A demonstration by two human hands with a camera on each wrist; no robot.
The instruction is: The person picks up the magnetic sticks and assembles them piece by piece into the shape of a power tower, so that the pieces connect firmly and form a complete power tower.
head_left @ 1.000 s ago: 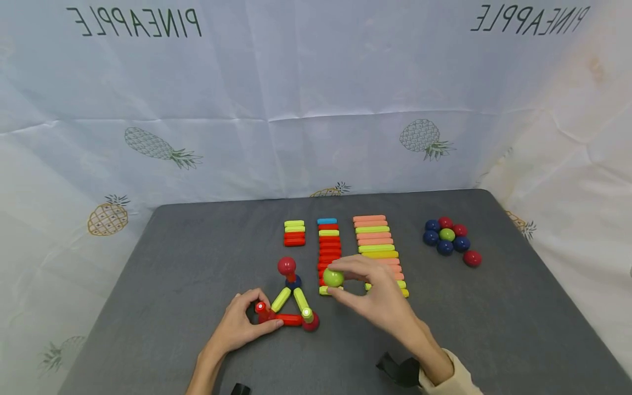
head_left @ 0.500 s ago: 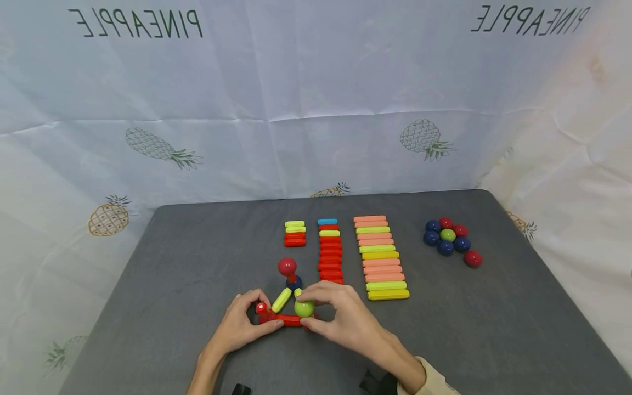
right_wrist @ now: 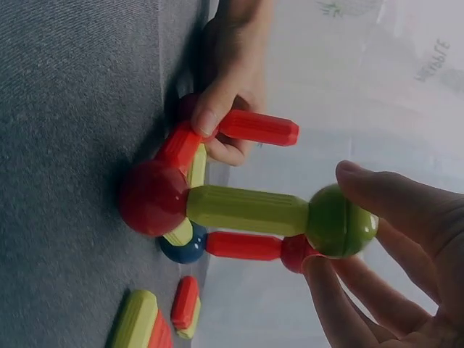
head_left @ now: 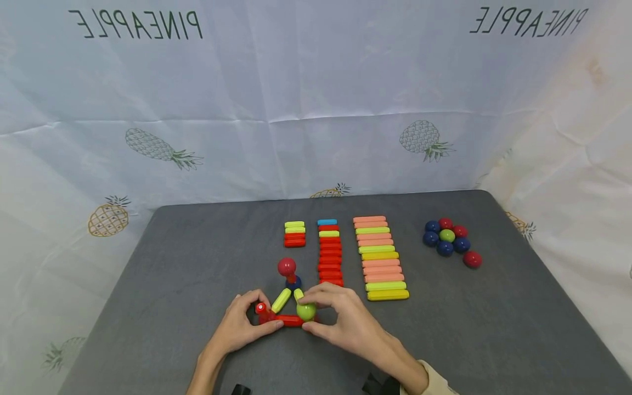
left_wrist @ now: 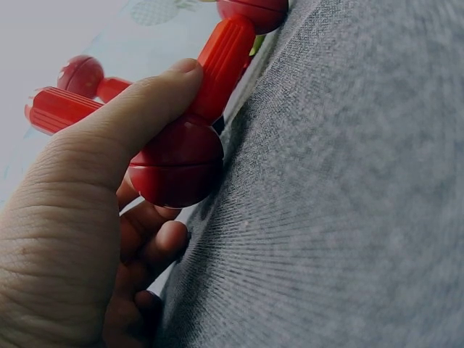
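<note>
A triangle of rods and balls lies on the dark table. My left hand [head_left: 240,322] grips its left corner, a dark red ball [left_wrist: 177,163], with the thumb along the red base rod [left_wrist: 223,69]. From that corner stands a red rod [right_wrist: 261,127] with a bare top. At the right corner, a yellow-green rod [right_wrist: 250,210] rises from another red ball [right_wrist: 153,197]. My right hand [head_left: 345,321] pinches a green ball [right_wrist: 337,221], which touches the rod's top. The blue ball [right_wrist: 183,244] at the back corner bears a red rod topped by a red ball [head_left: 287,267].
Behind the triangle lie short yellow-green and red rods [head_left: 294,236]. Beside them runs a column of mostly red rods [head_left: 329,252], then longer pink and yellow rods [head_left: 380,263]. Loose blue, red and green balls [head_left: 445,248] cluster at the right. A printed cloth [head_left: 316,82] hangs behind the table.
My right hand has carried the green ball left and down, from beside the rod column onto the upright yellow-green rod. My left hand has stayed on its corner.
</note>
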